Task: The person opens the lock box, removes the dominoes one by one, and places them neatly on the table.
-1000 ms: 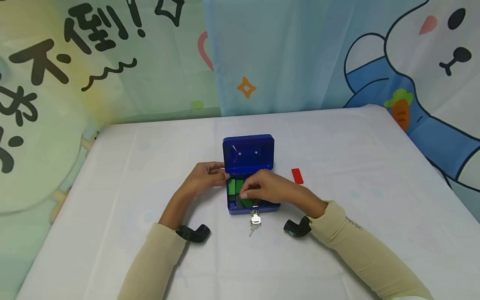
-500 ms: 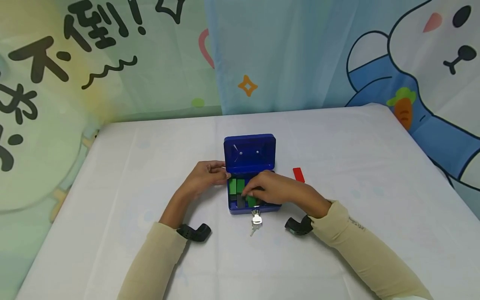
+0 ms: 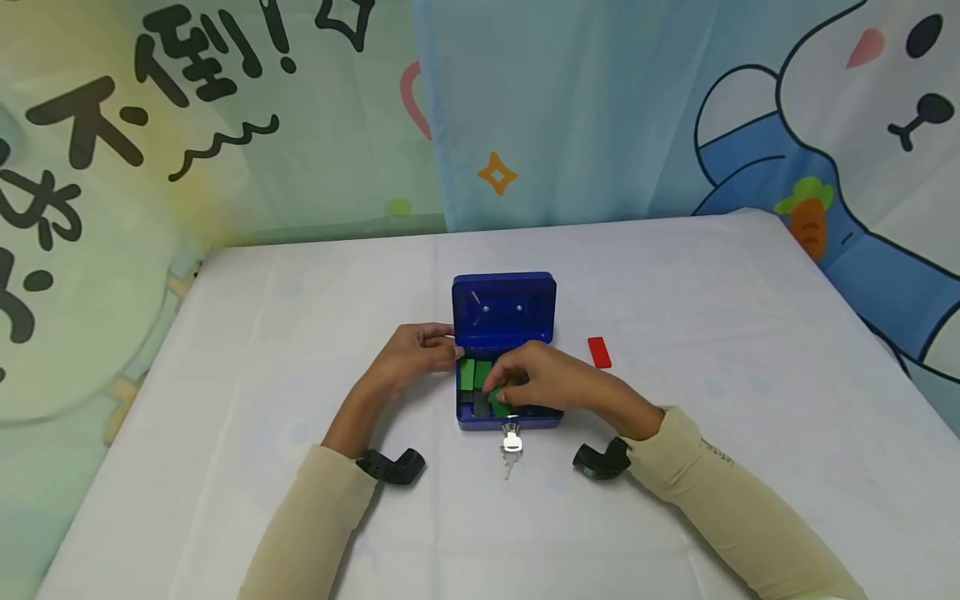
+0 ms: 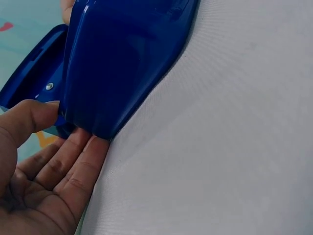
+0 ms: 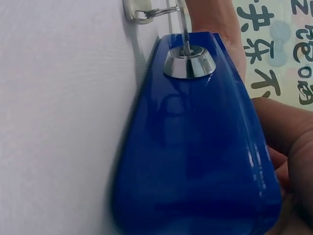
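Observation:
A small blue metal cash box (image 3: 465, 423) stands on the table with its lid (image 3: 504, 312) raised. My left hand (image 3: 416, 348) holds its back left corner, the thumb (image 4: 41, 113) at the rim and the fingers (image 4: 80, 169) against the wall. My right hand (image 3: 543, 373) reaches inside over the right part, its thumb and fingertips at a tilted green block (image 3: 498, 406) that they seem to pinch. Flat green blocks (image 3: 467, 374) and a dark grey block (image 3: 481, 406) lie in the left part. The right hand hides the rest of the inside.
From the front lock (image 5: 190, 64) hang keys (image 3: 512, 443) on a ring. A flat red block (image 3: 599, 352) lies on the white tablecloth (image 3: 337, 292) right of the box. Behind the table hangs a printed curtain (image 3: 570, 117).
My right hand has shifted slightly within the box, and the green block at its fingertips has changed its tilt. My left hand stays at the box's corner.

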`<state>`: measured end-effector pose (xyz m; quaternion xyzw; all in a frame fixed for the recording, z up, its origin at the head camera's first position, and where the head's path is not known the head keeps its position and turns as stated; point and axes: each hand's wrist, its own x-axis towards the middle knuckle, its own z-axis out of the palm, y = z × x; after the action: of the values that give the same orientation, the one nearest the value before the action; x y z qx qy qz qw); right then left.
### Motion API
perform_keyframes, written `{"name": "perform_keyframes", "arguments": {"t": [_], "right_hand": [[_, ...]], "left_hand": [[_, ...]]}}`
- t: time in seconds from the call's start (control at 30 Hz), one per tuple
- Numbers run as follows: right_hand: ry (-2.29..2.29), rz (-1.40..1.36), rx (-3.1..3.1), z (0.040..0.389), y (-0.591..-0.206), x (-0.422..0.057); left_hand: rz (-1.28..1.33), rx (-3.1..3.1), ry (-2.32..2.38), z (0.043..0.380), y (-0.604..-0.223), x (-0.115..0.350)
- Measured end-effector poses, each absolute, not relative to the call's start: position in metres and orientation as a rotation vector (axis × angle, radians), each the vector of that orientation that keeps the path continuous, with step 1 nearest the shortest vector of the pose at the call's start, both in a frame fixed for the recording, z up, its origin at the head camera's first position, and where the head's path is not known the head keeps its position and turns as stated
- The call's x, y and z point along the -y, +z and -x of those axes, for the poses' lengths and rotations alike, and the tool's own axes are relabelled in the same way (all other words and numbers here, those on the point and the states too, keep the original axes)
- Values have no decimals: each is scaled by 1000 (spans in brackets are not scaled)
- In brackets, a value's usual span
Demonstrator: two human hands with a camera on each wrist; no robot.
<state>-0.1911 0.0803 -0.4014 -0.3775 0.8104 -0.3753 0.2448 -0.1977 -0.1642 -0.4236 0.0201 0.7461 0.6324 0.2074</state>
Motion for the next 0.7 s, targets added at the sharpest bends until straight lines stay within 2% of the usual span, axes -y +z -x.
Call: {"name": "perform_keyframes", "arguments": {"t": [0.43,0.7], "right_hand": [[-1344,879,-2125,191,-400,-84],[-1386,773,-2113,194,-401,-86]], "left_hand": [[-49,-2098,1799,197,-430,163],[-43,-2125,1785,198,-430,163]]}}
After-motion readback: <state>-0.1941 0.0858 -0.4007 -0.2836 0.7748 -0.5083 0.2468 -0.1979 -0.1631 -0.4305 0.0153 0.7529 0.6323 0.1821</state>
